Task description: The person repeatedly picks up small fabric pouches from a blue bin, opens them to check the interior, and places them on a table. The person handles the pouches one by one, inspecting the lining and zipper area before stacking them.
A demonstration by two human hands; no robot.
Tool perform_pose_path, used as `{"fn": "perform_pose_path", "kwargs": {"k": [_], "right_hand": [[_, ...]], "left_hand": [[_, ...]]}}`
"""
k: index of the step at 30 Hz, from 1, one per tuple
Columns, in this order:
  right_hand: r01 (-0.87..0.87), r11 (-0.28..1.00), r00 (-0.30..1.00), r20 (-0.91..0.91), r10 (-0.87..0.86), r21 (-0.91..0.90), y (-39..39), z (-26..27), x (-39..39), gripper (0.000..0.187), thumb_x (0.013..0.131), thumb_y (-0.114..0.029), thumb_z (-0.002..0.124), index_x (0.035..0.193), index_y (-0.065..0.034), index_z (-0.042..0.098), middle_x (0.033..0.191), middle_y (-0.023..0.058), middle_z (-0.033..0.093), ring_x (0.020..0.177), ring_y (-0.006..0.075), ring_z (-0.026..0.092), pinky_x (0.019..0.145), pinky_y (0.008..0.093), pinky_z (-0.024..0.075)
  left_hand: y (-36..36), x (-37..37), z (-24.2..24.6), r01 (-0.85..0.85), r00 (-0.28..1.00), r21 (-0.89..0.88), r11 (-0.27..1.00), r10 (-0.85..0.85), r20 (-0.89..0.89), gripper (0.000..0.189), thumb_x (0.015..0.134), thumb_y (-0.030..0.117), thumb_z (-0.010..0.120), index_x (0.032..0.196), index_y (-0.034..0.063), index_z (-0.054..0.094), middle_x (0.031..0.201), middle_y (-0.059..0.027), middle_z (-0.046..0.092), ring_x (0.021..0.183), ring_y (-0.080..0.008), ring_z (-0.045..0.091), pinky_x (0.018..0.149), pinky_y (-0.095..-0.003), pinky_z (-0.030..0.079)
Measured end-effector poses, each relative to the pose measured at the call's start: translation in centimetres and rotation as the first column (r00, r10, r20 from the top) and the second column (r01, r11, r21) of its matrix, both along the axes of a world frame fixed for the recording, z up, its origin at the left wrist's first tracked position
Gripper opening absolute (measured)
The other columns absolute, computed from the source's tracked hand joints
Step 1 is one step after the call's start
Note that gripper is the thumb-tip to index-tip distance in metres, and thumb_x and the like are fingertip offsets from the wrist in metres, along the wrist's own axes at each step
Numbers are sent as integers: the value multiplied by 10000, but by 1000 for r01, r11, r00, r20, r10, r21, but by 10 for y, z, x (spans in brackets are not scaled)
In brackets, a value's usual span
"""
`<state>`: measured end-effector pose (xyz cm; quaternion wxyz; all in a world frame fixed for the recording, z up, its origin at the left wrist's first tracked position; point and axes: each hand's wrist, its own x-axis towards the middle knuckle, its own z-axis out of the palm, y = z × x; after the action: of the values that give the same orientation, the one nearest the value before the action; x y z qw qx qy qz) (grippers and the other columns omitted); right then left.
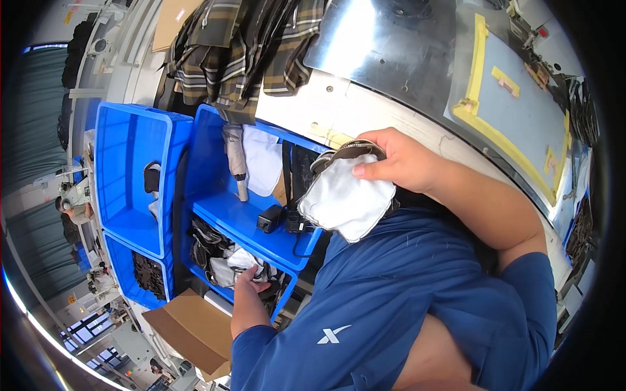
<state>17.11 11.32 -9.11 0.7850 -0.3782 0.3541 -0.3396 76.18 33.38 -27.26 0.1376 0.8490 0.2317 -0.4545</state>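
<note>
My right hand (398,163) pinches a small stack of fabric pieces (347,195), thumb on top. The uppermost piece has a white face, and curved metal zippers (359,144) run along the dark layers beneath. They are held above my lap, beside an upper blue plastic bin (225,207). Lower left, my left hand (252,281) reaches into a lower blue bin (288,295), touching white-and-dark fabric pieces (237,259). Its fingertips are partly hidden among them, so a grip cannot be made out.
The upper bin holds a folded umbrella (234,156), white fabric (261,161) and a black power adapter (270,218). Another blue bin (132,195) stands left, above a cardboard box (195,322). Plaid garments (220,63) overhang the worktable (293,105). A yellow-taped template (513,107) lies right.
</note>
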Motion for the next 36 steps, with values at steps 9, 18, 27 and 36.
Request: {"fn": "perform_pose_path", "kwargs": {"k": [9, 18, 27, 36], "right_hand": [[-24, 999, 999, 23, 23, 40, -2, -1, -1, 419, 901, 1, 692, 1308, 52, 605, 1184, 102, 681, 1049, 137, 621, 950, 294, 497], [-1, 998, 998, 60, -3, 62, 0, 1, -1, 415, 891, 16, 698, 1296, 51, 613, 1171, 95, 685, 1039, 139, 627, 954, 296, 499], [139, 981, 973, 165, -161, 138, 0, 23, -10, 392, 888, 20, 697, 1272, 41, 623, 1135, 88, 694, 978, 139, 650, 913, 304, 528], [591, 800, 748, 301, -592, 105, 12, 92, -129, 384, 913, -13, 681, 1278, 1, 562, 1120, 96, 684, 994, 179, 687, 904, 354, 569]], "left_hand": [[12, -12, -12, -429, 883, -213, 878, 457, 105, 300, 967, 253, 673, 1204, 110, 559, 1226, -129, 600, 983, -347, 636, 802, -500, 545], [-6, 36, -12, -406, 776, -468, 785, 567, 276, 325, 846, 122, 615, 1167, 103, 572, 1202, -109, 605, 973, -301, 611, 706, -404, 484], [-176, -43, 211, 164, 969, -901, 401, 104, 222, 555, 688, 34, 561, 1228, -93, 549, 1180, -199, 647, 1072, -394, 665, 972, -518, 558], [-307, -345, 288, -7, 800, -993, -121, -596, 67, 704, 660, 72, 575, 1337, -106, 509, 1221, -206, 661, 1060, -351, 690, 930, -457, 575]]}}
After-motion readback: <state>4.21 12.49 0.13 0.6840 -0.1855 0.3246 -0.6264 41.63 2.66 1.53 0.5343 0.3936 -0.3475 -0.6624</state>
